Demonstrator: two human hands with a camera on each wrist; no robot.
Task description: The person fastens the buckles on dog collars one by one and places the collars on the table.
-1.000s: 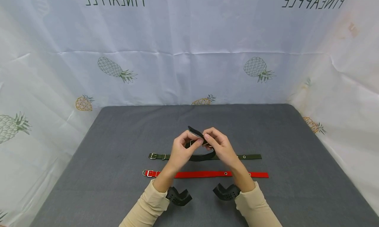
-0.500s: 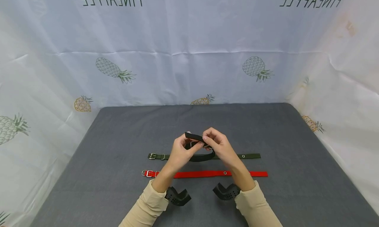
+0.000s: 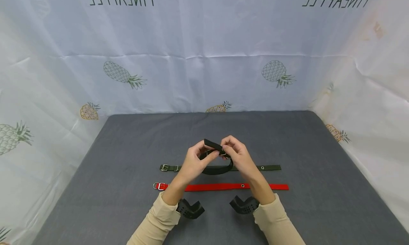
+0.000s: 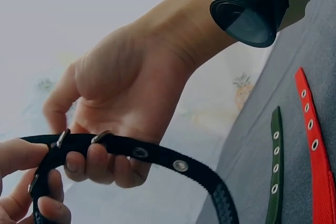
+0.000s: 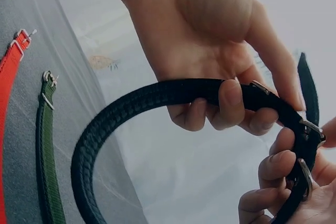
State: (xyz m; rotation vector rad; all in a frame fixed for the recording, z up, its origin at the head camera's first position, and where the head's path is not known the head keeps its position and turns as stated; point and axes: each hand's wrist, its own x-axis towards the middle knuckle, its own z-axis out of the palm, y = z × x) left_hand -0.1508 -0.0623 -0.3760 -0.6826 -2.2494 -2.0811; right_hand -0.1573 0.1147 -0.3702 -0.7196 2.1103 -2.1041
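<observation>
Both hands hold a black pet collar (image 3: 217, 171), bent into a loop above the table. My left hand (image 3: 193, 162) pinches its left side, where the free strap end sticks up past the fingers. At the collar's metal buckle (image 5: 313, 128), my right hand (image 3: 240, 159) pinches the strap between thumb and fingers. The strap end passes through this buckle in the right wrist view, with a metal ring (image 5: 304, 178) close by. Eyelets show along the band in the left wrist view. Beneath the hands lie a green collar (image 3: 271, 167) and a red collar (image 3: 211, 187), both stretched straight and partly covered by the arms.
A grey cloth covers the table (image 3: 134, 142). White curtains (image 3: 198, 32) with printed pineapples hang behind and on both sides. Each wrist wears a black camera mount, the left one (image 3: 190, 209) and the right one (image 3: 244, 205) facing inward.
The black strap's free end dips, then rises again and shifts slightly right. My right hand has moved up a little at the buckle. The green and red collars stay in place.
</observation>
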